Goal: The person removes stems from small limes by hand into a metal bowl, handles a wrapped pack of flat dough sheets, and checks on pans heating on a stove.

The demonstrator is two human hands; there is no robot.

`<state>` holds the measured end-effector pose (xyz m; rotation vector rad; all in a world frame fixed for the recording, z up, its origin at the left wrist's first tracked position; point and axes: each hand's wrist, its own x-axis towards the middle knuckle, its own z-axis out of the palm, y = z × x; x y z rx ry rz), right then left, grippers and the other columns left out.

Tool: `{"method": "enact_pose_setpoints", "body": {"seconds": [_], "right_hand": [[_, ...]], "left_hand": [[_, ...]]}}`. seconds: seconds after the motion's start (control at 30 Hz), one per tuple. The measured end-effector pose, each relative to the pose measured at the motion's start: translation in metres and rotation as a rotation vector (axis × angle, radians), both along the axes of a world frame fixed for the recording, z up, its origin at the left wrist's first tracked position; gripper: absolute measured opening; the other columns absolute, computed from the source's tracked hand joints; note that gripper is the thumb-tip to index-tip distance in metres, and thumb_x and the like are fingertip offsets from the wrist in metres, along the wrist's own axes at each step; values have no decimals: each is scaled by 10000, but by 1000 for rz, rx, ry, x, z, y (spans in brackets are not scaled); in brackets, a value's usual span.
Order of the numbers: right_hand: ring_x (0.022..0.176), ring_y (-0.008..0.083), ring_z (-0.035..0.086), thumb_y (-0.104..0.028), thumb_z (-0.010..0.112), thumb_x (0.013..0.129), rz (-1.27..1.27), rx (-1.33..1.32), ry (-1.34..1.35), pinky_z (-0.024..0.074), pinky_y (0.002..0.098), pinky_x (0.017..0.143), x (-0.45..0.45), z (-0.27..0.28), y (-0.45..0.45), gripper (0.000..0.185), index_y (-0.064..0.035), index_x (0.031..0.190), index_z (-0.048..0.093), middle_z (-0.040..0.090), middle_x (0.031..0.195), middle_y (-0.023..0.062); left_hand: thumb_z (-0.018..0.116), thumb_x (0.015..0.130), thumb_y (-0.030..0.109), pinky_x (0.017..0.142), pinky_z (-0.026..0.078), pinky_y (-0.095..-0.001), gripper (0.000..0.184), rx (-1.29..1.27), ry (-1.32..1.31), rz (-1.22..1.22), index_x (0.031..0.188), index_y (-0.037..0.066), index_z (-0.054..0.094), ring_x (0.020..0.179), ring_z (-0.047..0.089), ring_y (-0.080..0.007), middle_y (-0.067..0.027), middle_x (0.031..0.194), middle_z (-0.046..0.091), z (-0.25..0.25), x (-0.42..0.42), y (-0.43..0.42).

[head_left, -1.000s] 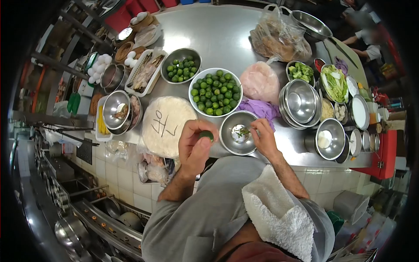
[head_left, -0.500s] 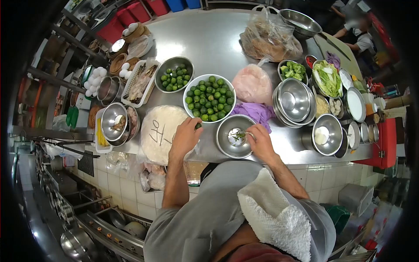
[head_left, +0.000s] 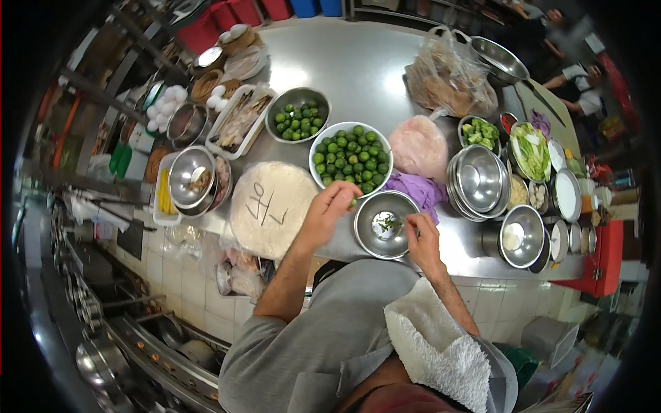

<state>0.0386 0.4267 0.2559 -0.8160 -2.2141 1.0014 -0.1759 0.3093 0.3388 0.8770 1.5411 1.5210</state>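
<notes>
My left hand (head_left: 328, 215) is closed on a small green lime (head_left: 352, 204), just in front of a white-rimmed bowl (head_left: 315, 167) heaped with green limes (head_left: 349, 157). Close to my right hand (head_left: 423, 241) stands a steel bowl (head_left: 368, 237) with small green stem bits (head_left: 387, 224) at its bottom. The right fingers are pinched together at this bowl's right rim; what they hold, if anything, is too small to make out. Behind the left hand lies a round, pale bagged slab (head_left: 265, 199) with black marker writing.
A second steel bowl of limes (head_left: 298, 135) stands farther back. Purple cloth (head_left: 420, 189) and a bag of pink meat (head_left: 418, 143) lie behind the stem bowl. Stacked steel bowls (head_left: 478, 180) stand at right. Co-workers (head_left: 582, 89) are at the far right.
My left hand has moved right with the lime, from beside the pale slab toward the steel bowl. My right hand has drawn back slightly to that bowl's rim. The whole view has shifted.
</notes>
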Motion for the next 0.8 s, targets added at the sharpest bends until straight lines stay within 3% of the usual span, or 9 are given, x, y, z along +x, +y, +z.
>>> {"method": "enact_pose_setpoints", "body": {"seconds": [0.13, 0.2, 0.3, 0.37, 0.47, 0.57, 0.67, 0.77, 0.8], "right_hand": [[760, 270, 591, 54, 593, 807, 143, 75, 77, 476, 343, 665, -10, 10, -1, 114, 15, 914, 602, 591, 881, 137], [744, 256, 590, 59, 592, 808, 259, 99, 101, 477, 335, 654, -17, 13, 0, 111, 16, 909, 602, 589, 871, 131], [730, 256, 581, 64, 589, 811, 389, 42, 175, 475, 336, 637, -24, 11, -3, 97, 15, 894, 600, 581, 839, 128], [728, 259, 582, 64, 590, 809, 554, 9, 151, 473, 336, 634, -24, 13, -3, 96, 12, 890, 602, 581, 836, 130], [727, 263, 583, 53, 603, 807, 771, 3, 161, 468, 332, 622, -25, 9, -4, 85, 6, 878, 605, 585, 838, 136], [715, 248, 585, 33, 613, 808, 943, -97, 118, 468, 314, 615, -19, 21, -17, 78, -2, 877, 612, 597, 853, 120], [696, 236, 583, 25, 617, 807, 1108, -127, 150, 466, 305, 602, -18, 10, -32, 77, -5, 878, 617, 597, 852, 109], [677, 193, 563, -15, 619, 823, 1193, -169, 54, 461, 292, 603, -13, -14, -58, 80, -6, 902, 626, 584, 810, 104], [679, 190, 560, -25, 619, 826, 1205, -175, 13, 462, 295, 612, -13, -19, -62, 86, -4, 909, 625, 581, 801, 103]], "left_hand": [[417, 944, 187, 681, 406, -341, 260, 695, -28, -118, 876, -17, 562, 760, 483, -180, -73, 820, 557, 85, 41, -22], [516, 951, 370, 740, 437, -391, 416, 1068, -9, -351, 1000, -38, 581, 798, 551, -247, -128, 926, 602, 117, 49, -20], [516, 906, 498, 655, 437, -383, 560, 1333, 67, -100, 994, -50, 580, 763, 555, -257, -119, 924, 609, 154, 98, -28], [513, 896, 520, 630, 436, -372, 583, 1347, 174, 29, 992, -51, 583, 748, 553, -253, -114, 915, 608, 166, 125, -25], [524, 944, 373, 482, 399, -293, 448, 1641, 179, 261, 834, -51, 623, 555, 502, -164, -129, 733, 571, 175, 161, -14], [494, 932, 471, 499, 379, -283, 530, 1490, 139, 463, 840, -32, 630, 559, 500, -163, -85, 682, 595, 172, 202, -20], [494, 897, 542, 509, 397, -320, 567, 1577, 391, 610, 859, -7, 631, 566, 505, -174, -89, 734, 632, 158, 218, -21], [517, 886, 533, 535, 408, -346, 545, 1424, 853, 546, 888, -1, 625, 584, 511, -182, -100, 784, 651, 163, 244, -60], [524, 887, 522, 559, 416, -346, 544, 1370, 864, 566, 919, -14, 614, 631, 522, -199, -103, 825, 634, 165, 256, -69]]}}
